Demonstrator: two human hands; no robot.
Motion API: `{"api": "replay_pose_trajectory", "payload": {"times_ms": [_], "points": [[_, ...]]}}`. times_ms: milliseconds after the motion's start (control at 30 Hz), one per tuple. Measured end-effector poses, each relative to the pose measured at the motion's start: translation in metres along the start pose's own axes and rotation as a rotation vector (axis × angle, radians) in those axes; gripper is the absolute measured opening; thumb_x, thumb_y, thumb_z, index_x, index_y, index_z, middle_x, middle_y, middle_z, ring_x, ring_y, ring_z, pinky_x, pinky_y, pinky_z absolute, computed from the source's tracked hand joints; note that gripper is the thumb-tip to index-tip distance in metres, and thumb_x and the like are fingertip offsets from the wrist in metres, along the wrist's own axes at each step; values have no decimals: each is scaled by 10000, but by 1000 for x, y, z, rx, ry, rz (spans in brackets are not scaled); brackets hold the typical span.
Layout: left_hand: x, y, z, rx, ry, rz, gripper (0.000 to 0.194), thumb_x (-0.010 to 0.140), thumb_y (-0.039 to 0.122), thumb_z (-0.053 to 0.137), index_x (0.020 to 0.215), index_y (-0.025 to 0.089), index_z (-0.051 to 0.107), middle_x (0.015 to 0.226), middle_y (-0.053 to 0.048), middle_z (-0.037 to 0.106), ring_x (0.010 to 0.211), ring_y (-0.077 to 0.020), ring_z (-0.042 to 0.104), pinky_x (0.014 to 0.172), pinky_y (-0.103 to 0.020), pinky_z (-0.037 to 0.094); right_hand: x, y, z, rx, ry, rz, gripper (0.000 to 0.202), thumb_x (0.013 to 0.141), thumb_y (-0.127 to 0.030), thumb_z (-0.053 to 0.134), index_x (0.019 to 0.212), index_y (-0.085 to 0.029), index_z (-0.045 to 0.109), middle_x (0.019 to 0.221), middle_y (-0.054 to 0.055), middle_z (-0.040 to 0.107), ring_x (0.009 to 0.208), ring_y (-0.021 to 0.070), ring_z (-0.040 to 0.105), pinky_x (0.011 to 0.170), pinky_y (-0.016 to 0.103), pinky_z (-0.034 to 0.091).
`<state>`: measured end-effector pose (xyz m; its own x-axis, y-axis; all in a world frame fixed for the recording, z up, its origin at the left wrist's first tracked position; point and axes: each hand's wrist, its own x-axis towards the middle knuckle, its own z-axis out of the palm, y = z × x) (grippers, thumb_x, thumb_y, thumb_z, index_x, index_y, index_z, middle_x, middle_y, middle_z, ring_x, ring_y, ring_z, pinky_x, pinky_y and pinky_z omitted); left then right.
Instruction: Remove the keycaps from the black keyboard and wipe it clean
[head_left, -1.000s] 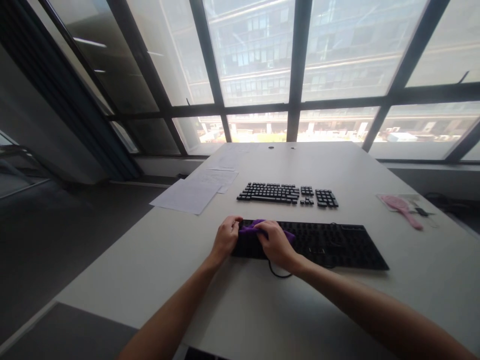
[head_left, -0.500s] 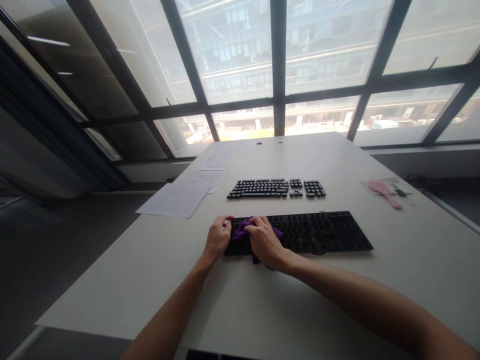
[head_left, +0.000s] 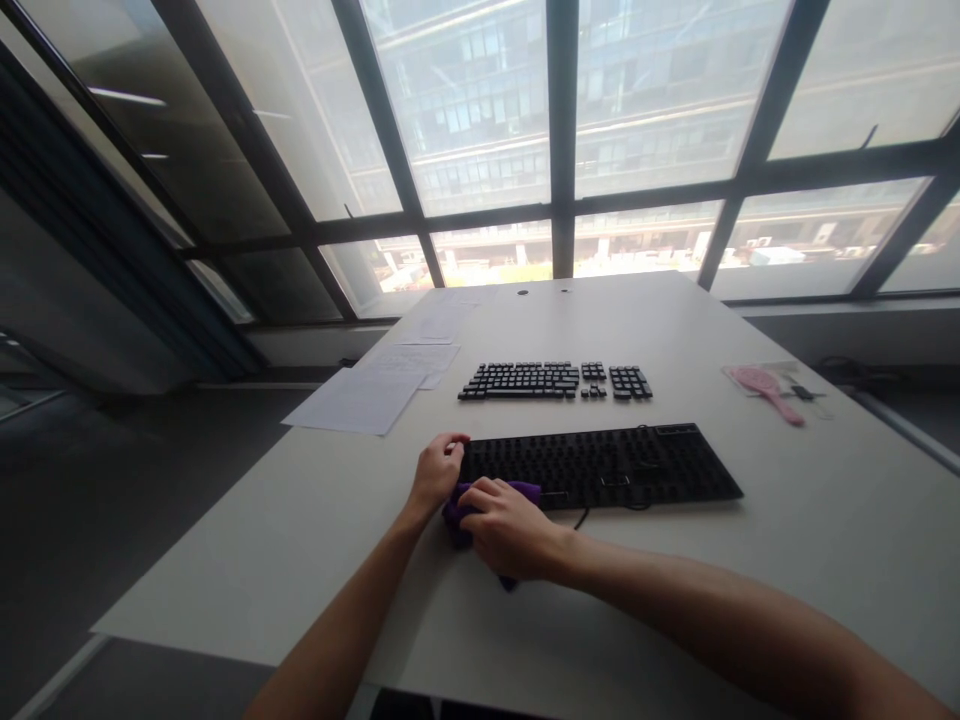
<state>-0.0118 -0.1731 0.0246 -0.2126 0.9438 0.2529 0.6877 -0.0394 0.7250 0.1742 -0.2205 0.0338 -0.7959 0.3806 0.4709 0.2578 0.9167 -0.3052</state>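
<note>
A black keyboard base point(head_left: 600, 468) without its keycaps lies on the white table point(head_left: 300, 540). My left hand point(head_left: 436, 470) is closed around the base's left end, fingers at its upper left corner. My right hand point(head_left: 506, 525) grips a purple cloth point(head_left: 527, 491) and presses it at the lower left edge of the base. Part of the cloth hangs below the hand onto the table. Behind the base, black keycaps point(head_left: 519, 380) are laid out in keyboard order, with the number block point(head_left: 631, 382) at their right.
Sheets of paper point(head_left: 356, 398) lie at the table's left. To the right is a pink handled object point(head_left: 769, 390) beside a small dark item point(head_left: 802, 393). A cable point(head_left: 582, 518) shows below the base. Windows rise behind the table.
My right hand has moved the purple cloth toward me and slightly left, from the top of the base to its lower left edge. My left hand stays at the left end.
</note>
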Motion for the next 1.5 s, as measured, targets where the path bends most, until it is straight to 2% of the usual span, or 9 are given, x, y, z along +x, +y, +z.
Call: {"api": "replay_pose_trajectory", "payload": {"times_ms": [100, 200, 300, 533, 700, 1000, 1200, 1333, 1500], "points": [[1, -2, -2, -3, -18, -10, 293, 819, 210, 458, 953, 146, 711, 1002, -89, 738, 928, -219, 681, 916, -362, 528, 5, 4, -6, 56, 109, 52, 183, 861, -91, 543, 919, -173, 696, 1108, 87, 646, 1045, 223, 519, 955, 353, 448], [2, -4, -3, -63, -44, -20, 335, 798, 172, 459, 1025, 139, 704, 1032, -89, 737, 938, -219, 683, 919, -369, 532, 17, 18, -10, 55, 246, 262, 265, 893, -73, 493, 1044, -157, 694, 1151, 108, 635, 1110, 233, 505, 1012, 367, 430], [4, -7, -3, -108, -74, 8, 342, 811, 193, 482, 1073, 134, 695, 1083, -100, 729, 957, -221, 684, 928, -370, 537, 28, 32, -6, 2, 198, 383, 251, 925, -142, 496, 1083, -123, 690, 1204, 146, 621, 1139, 262, 507, 1013, 402, 435], [1, -8, -2, -10, -65, 127, 432, 859, 236, 480, 1253, 126, 621, 1256, -136, 645, 1072, -242, 646, 938, -400, 545, 28, 35, 9, -77, 142, 262, 292, 957, -245, 505, 1155, -101, 664, 1281, 149, 595, 1225, 258, 490, 1102, 393, 370], [-1, -4, -4, 64, -56, 270, 373, 829, 161, 464, 1126, 172, 689, 1240, -101, 636, 1193, -247, 576, 957, -393, 537, 27, 38, 12, -95, 165, 245, 269, 973, -220, 458, 1038, -118, 699, 1238, 137, 620, 1200, 245, 511, 1097, 376, 376], [-1, 1, -6, 15, -16, 233, 298, 887, 261, 472, 1072, 166, 686, 1138, -92, 673, 1053, -225, 639, 850, -344, 575, 24, 37, 5, -56, 140, 237, 283, 914, -78, 461, 1069, -136, 691, 1263, 112, 618, 1188, 220, 516, 1042, 335, 419], [-1, 1, -6, 18, 42, 174, 311, 898, 309, 468, 1049, 153, 691, 1094, -98, 700, 990, -223, 665, 830, -346, 577, 20, 23, 8, -199, 82, 259, 251, 858, -90, 543, 1080, -101, 658, 1225, 164, 602, 1127, 276, 493, 948, 379, 462], [0, 1, -5, 10, 33, 159, 305, 883, 298, 479, 1036, 149, 696, 1080, -102, 709, 976, -222, 670, 808, -339, 582, 23, 30, -8, -231, 73, 307, 272, 836, -48, 529, 1064, -115, 661, 1134, 144, 625, 1016, 259, 506, 926, 366, 451], [-1, 3, -5, 9, 28, 159, 302, 874, 281, 479, 1032, 152, 703, 1082, -97, 711, 951, -210, 671, 800, -325, 583, 19, 54, -45, -196, 201, 473, 282, 919, -80, 444, 1054, -116, 689, 1118, 145, 629, 1048, 257, 492, 921, 353, 433]]}}
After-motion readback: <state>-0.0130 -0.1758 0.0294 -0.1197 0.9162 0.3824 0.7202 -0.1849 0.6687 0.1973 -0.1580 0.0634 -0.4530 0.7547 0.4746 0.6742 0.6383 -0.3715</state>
